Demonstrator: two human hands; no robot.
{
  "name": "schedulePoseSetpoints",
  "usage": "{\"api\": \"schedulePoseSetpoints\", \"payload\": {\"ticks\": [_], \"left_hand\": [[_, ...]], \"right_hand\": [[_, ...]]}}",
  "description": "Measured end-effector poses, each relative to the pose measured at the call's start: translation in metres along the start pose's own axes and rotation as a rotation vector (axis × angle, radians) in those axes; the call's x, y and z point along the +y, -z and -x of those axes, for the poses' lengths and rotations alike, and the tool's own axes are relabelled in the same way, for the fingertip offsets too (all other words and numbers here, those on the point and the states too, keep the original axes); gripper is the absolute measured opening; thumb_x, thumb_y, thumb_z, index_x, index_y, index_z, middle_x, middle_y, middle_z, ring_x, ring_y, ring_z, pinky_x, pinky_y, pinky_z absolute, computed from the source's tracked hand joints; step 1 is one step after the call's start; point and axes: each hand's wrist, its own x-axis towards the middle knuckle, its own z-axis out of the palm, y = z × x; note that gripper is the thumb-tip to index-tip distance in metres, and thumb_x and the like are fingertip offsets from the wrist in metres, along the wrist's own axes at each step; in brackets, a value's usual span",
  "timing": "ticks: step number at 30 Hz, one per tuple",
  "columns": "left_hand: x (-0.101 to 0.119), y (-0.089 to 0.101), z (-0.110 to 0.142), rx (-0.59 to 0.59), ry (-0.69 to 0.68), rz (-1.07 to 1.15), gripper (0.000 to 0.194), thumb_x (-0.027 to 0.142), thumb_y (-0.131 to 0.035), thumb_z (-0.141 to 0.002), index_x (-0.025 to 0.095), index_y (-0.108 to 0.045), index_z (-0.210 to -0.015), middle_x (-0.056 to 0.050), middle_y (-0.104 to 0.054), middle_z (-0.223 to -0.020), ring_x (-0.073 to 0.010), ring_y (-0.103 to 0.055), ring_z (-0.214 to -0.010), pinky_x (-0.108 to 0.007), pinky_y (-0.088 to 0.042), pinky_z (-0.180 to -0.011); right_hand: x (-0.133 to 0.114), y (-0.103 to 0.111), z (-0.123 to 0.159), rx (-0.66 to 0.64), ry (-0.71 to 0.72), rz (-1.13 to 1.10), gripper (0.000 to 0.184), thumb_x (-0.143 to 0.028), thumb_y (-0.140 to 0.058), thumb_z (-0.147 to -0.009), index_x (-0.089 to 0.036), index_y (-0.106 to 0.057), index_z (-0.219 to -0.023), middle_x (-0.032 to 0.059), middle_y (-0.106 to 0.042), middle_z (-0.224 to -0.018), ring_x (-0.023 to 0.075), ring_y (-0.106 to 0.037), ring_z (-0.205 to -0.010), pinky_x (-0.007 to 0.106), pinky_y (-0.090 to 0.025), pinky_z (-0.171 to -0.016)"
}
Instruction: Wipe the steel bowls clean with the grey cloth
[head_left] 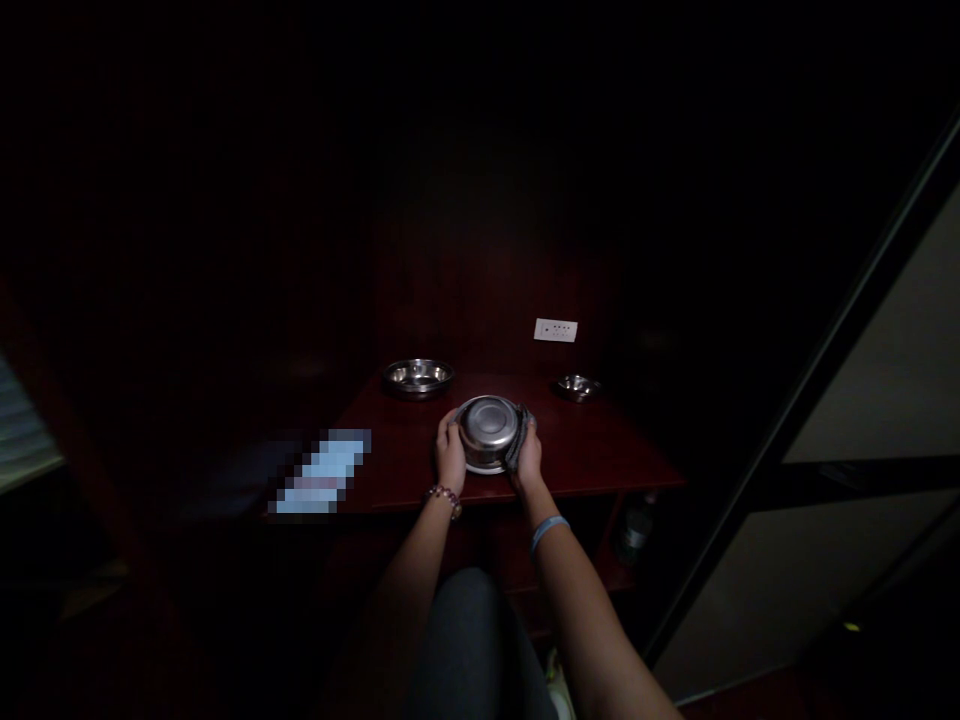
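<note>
Bottom up, a shiny steel bowl point(491, 422) is held near the front edge of the dark red shelf point(405, 465). My left hand point(451, 455) grips its left rim, thumb on top. On the opposite side my right hand point(529, 458) is closed with a dark grey cloth point(519, 440) pressed against the bowl's rim. A pale rim shows beneath the bowl; whether it is a second dish I cannot tell.
Behind on the left stands a wide steel dish point(418, 378), and a smaller steel bowl point(577, 388) sits at the back right. A white wall socket point(556, 330) is above. Below the shelf at right is a plastic bottle point(635, 532). A pixelated bright patch covers the left.
</note>
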Motion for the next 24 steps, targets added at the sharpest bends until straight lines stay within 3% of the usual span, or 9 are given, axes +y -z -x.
{"api": "schedulePoseSetpoints", "payload": {"ticks": [24], "left_hand": [[0.0008,0.0003,0.0008,0.004,0.003,0.017,0.034,0.037,-0.049,-0.095,0.019,-0.065,-0.119,-0.012,-0.067,-0.130,-0.0239,-0.060,-0.125,-0.042,-0.040,-0.114]], "right_hand": [[0.0036,0.0009,-0.0019,0.004,0.017,-0.037,0.047,-0.047,-0.040,-0.098,-0.013,-0.069,-0.112,0.0131,-0.077,-0.108,0.0216,-0.073,-0.103,0.036,-0.055,-0.098]]}}
